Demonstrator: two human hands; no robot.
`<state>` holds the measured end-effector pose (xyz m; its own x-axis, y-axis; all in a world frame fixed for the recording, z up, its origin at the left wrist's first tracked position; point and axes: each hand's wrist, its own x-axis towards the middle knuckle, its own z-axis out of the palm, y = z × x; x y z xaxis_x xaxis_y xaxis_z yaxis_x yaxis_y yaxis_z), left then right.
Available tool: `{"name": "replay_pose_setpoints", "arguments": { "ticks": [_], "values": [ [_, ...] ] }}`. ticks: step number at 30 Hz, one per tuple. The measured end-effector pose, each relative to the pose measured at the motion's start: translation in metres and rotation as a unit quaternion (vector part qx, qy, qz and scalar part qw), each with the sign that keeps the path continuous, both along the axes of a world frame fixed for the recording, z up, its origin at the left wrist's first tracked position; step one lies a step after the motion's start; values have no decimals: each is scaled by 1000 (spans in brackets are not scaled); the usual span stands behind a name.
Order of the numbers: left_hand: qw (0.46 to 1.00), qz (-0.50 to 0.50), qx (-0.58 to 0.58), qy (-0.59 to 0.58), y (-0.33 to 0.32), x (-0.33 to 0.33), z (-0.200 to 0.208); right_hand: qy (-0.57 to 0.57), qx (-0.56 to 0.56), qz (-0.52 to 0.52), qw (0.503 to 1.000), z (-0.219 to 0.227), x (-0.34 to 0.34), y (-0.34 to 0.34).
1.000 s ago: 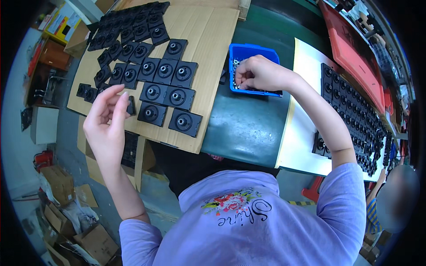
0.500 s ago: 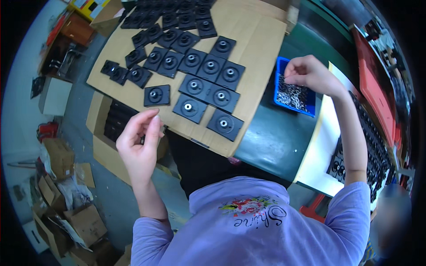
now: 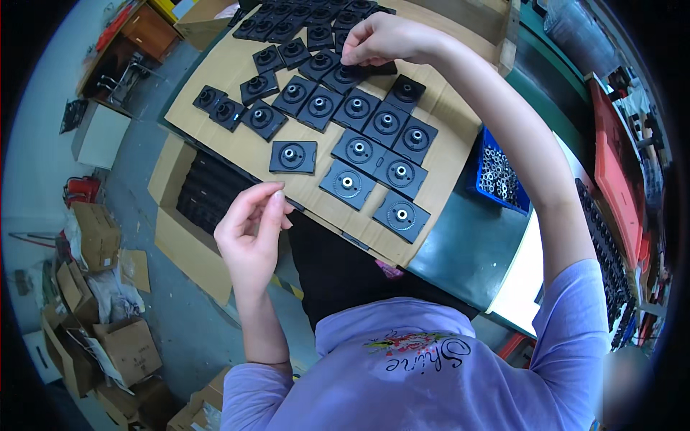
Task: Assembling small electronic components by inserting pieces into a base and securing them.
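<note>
My right hand (image 3: 381, 39) reaches over the far part of the cardboard-topped table. Its thumb and index finger pinch at the hub of a black square plate with a round centre (image 3: 343, 77); anything between the fingertips is too small to make out. Nearer the table's front edge hovers my left hand (image 3: 251, 230), fingers curled in toward the thumb, with whatever they may hold hidden. Just beyond it lies a separate black plate (image 3: 293, 156). More plates cover the table, several with a shiny metal ring in the middle, such as the nearest one (image 3: 402, 215).
A blue bin (image 3: 523, 208) of small metal rings stands on the green bench (image 3: 460, 241) at the right, partly behind my right forearm. Below the table's left edge is an open carton (image 3: 172, 223) with black pieces. Empty-looking cardboard boxes (image 3: 129, 348) crowd the floor at left.
My right hand has left the blue bin and moved left and away from me to a plate farther back. The left hand stays near the front edge. The view has shifted a little.
</note>
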<state>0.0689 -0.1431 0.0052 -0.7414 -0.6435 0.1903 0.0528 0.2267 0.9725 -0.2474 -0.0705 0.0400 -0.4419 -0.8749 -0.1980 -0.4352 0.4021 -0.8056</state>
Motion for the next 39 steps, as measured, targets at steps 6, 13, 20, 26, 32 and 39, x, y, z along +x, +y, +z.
{"name": "replay_pose_setpoints", "arguments": {
  "ticks": [6, 13, 20, 26, 32, 39],
  "values": [
    [998, 46, -3, -30, -13, 16, -10, -14, 46, -17, 999, -3, 5, -12],
    [998, 47, -15, -34, -11, 14, -14, 19, 135, -51, 989, -14, -14, -25],
    [998, 34, 10, -60, -13, 9, -15, -263, 268, 32, 926, -39, -62, -58],
    [997, 53, 21, -49, -13, 10, -9, -262, 332, 43, 905, -43, -69, -71],
    [995, 85, 18, -38, -14, 17, -10, -179, 218, 29, 959, -34, -49, -58],
    [993, 113, 15, -37, -20, 27, -12, -113, 74, 29, 990, -8, -45, -63]
  ]
}}
